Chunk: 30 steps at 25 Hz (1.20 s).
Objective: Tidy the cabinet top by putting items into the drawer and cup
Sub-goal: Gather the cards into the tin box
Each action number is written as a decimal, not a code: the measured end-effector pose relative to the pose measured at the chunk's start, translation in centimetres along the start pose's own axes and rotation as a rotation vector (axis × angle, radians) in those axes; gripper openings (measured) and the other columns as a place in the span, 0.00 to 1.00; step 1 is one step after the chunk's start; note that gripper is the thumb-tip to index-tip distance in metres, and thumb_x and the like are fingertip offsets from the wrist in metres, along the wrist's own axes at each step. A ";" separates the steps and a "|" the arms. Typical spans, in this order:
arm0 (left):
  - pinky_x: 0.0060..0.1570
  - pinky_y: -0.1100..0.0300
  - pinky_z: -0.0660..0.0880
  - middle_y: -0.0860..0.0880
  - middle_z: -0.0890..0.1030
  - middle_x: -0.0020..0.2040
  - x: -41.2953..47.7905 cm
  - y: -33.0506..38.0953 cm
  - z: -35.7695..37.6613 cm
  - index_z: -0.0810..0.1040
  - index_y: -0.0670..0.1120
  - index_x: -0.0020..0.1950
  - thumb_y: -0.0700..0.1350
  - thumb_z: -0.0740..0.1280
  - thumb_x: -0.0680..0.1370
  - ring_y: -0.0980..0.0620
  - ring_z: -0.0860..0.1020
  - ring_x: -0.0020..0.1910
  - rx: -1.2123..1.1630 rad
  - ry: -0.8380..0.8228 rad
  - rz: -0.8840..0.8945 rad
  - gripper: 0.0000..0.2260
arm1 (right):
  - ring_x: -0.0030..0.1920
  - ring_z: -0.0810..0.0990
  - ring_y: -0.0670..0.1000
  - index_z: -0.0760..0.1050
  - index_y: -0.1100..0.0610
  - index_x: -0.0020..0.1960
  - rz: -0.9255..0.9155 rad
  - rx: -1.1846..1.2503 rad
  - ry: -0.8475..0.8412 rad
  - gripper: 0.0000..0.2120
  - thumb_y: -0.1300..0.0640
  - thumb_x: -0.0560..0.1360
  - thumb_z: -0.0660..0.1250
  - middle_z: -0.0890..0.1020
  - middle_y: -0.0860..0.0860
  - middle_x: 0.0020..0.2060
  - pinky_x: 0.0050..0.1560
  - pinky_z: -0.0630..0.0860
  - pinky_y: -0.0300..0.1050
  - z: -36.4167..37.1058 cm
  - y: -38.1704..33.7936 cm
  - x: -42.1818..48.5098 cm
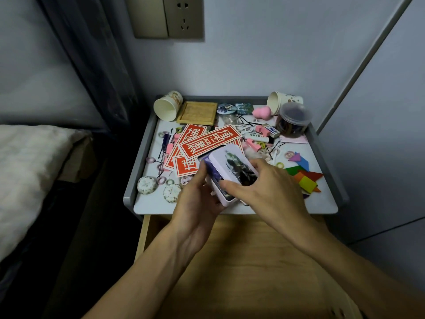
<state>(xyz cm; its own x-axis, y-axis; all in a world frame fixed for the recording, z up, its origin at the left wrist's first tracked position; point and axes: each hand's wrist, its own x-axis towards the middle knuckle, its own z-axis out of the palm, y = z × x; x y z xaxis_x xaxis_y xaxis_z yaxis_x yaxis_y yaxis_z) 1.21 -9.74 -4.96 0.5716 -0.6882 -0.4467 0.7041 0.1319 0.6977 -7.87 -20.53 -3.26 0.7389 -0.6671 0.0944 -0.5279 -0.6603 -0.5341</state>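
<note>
Both hands hold a small lilac tin [232, 173] with a printed picture on its lid, raised over the front of the cabinet top [322, 206]. My left hand [197, 199] cups the tin from below and the left. My right hand [264, 183] grips its lid from the right. Red cards with white characters [207, 141] lie in a loose pile just behind the tin. Two paper cups lie tipped on their sides at the back: one at the left [166, 107], one at the right [281, 102].
Hair ties, hairpins, pink erasers, two round patterned discs [147, 185], coloured tangram pieces [303, 173], a wooden tray [197, 112], badges, a pink sponge and a clear lidded jar [293, 123] litter the top. A bed lies left, the wall behind, a wooden front [241, 261] below.
</note>
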 end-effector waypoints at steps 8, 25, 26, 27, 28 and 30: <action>0.61 0.46 0.75 0.43 0.80 0.63 -0.1 -1.1 0.5 0.74 0.44 0.69 0.61 0.52 0.82 0.42 0.77 0.64 -0.058 -0.128 0.007 0.27 | 0.56 0.80 0.52 0.66 0.51 0.69 -0.014 -0.197 0.088 0.44 0.22 0.64 0.59 0.80 0.49 0.59 0.46 0.75 0.44 0.8 -0.3 0.3; 0.61 0.47 0.75 0.45 0.82 0.60 -1.2 -1.3 1.2 0.76 0.46 0.65 0.55 0.54 0.83 0.47 0.80 0.61 -0.009 -0.151 0.034 0.19 | 0.55 0.80 0.55 0.63 0.54 0.69 -0.026 -0.246 0.039 0.41 0.26 0.68 0.61 0.80 0.51 0.57 0.46 0.72 0.43 0.2 -1.0 -0.5; 0.64 0.44 0.73 0.45 0.82 0.60 -1.2 -1.4 1.2 0.77 0.47 0.64 0.54 0.54 0.84 0.46 0.80 0.61 0.007 -0.153 0.049 0.18 | 0.55 0.80 0.55 0.63 0.55 0.69 -0.022 -0.264 0.023 0.41 0.26 0.68 0.60 0.80 0.52 0.58 0.45 0.69 0.44 0.3 -1.2 -0.5; 0.66 0.41 0.71 0.45 0.82 0.60 -1.3 -1.5 1.2 0.78 0.46 0.64 0.52 0.55 0.84 0.45 0.79 0.61 0.025 -0.155 0.064 0.17 | 0.55 0.80 0.56 0.62 0.56 0.68 -0.023 -0.282 0.010 0.40 0.27 0.70 0.60 0.79 0.53 0.58 0.44 0.68 0.44 0.3 -1.3 -0.6; 0.67 0.39 0.69 0.44 0.82 0.60 -1.2 -1.6 1.2 0.79 0.46 0.62 0.51 0.56 0.84 0.45 0.79 0.61 0.038 -0.154 0.076 0.16 | 0.55 0.79 0.57 0.62 0.57 0.68 -0.025 -0.297 0.003 0.39 0.28 0.70 0.59 0.79 0.54 0.58 0.44 0.67 0.45 0.4 -1.5 -0.7; 0.67 0.39 0.69 0.44 0.83 0.58 -1.2 -1.6 1.2 0.80 0.46 0.60 0.50 0.56 0.84 0.46 0.80 0.60 0.046 -0.146 0.090 0.15 | 0.55 0.79 0.58 0.62 0.57 0.67 -0.030 -0.305 0.006 0.38 0.29 0.71 0.59 0.79 0.54 0.59 0.46 0.70 0.47 0.4 -1.8 -0.8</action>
<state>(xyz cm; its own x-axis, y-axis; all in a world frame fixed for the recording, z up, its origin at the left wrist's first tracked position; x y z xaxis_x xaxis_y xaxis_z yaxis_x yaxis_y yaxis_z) -1.12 -9.94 -4.89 0.5619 -0.7720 -0.2971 0.6308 0.1675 0.7576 -7.36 -18.72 -2.70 0.7540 -0.6473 0.1115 -0.6081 -0.7521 -0.2542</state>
